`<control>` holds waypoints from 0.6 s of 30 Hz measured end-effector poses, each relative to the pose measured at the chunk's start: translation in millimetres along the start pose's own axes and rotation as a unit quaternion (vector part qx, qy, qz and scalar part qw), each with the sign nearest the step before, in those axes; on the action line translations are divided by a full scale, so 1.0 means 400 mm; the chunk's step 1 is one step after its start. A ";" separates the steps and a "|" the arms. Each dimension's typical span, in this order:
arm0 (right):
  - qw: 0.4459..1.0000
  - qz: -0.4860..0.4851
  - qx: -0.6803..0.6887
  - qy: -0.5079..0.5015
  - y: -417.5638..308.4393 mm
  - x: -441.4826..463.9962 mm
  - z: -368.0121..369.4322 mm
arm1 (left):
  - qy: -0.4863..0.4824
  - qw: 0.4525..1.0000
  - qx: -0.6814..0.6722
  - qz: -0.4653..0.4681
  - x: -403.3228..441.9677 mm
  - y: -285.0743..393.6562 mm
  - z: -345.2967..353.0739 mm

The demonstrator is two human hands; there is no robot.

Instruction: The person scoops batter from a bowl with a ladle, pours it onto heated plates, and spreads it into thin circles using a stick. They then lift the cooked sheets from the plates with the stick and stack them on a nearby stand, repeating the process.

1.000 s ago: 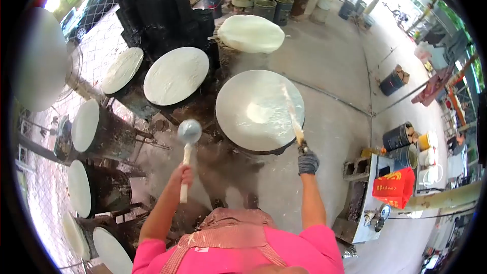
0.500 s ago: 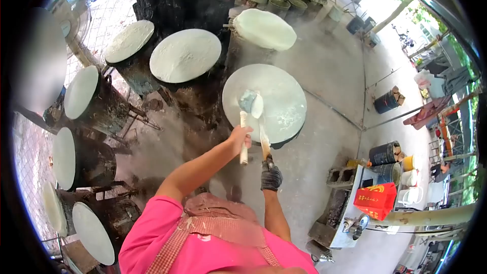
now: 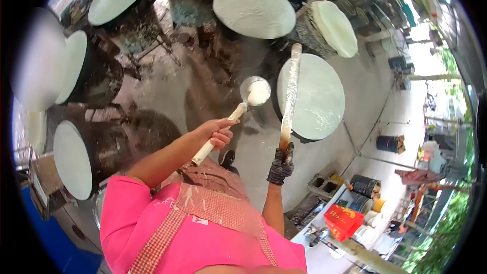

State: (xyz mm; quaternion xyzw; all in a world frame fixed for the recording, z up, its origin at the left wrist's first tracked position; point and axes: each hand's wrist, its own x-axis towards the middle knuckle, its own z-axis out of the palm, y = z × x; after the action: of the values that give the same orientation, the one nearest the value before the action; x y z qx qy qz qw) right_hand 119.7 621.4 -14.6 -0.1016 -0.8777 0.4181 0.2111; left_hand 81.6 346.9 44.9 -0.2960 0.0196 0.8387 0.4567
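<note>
My bare left hand [image 3: 219, 133] is closed round the pale wooden handle of a ladle [image 3: 255, 91]. White material sits in the ladle's round bowl, left of the large round pan [image 3: 317, 99]. My right hand [image 3: 280, 165], in a dark grey glove, grips the brown lower end of a long flat wooden paddle [image 3: 291, 89]. The paddle is smeared with white and stands nearly upright in view, across the pan's left edge. A thin white layer with rough streaks at the lower right covers the pan.
Several white-topped round pans on dark drums surround me, one at the top [image 3: 253, 11] and one at the lower left [image 3: 72, 160]. A pale round sheet [image 3: 335, 28] lies on a stand beyond the pan. A red bag [image 3: 343, 221] is on a side table at the lower right.
The view has turned left, shifting the pan right. The ladle has left the pan, with white material in its bowl. The paddle has risen from the pan's surface to its left edge.
</note>
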 end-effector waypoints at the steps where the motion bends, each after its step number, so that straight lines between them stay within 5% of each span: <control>1: 0.999 0.011 0.040 -0.008 -0.036 -0.007 0.011 | -0.019 1.000 -0.012 -0.007 -0.032 0.001 -0.017; 4: 0.994 -0.063 -0.047 -0.076 0.021 -0.037 0.063 | -0.008 0.999 0.004 0.052 -0.135 -0.001 -0.072; 5: 0.971 0.036 -0.176 -0.156 0.036 -0.047 0.070 | 0.017 0.997 -0.008 0.074 -0.163 -0.006 -0.097; 7: 0.921 0.042 -0.269 -0.279 0.088 -0.044 0.132 | 0.069 0.991 -0.028 0.114 -0.209 -0.017 -0.145; 10: 0.793 0.034 -0.402 -0.457 0.134 0.002 0.249 | 0.105 0.979 -0.049 0.166 -0.260 -0.052 -0.239; 13: 0.658 -0.096 -0.469 -0.582 0.321 0.054 0.416 | 0.129 0.965 -0.104 0.203 -0.294 -0.105 -0.310; 18: 0.460 -0.201 -0.561 -0.659 0.517 0.136 0.700 | 0.117 0.914 -0.289 0.259 -0.286 -0.204 -0.366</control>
State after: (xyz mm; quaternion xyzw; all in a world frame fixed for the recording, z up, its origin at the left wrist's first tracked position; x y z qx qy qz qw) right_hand -55.8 577.4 -317.1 0.2869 -0.7973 -0.2754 -0.4540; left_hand 261.7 263.7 2.6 -0.4955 -0.0945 0.8562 0.1119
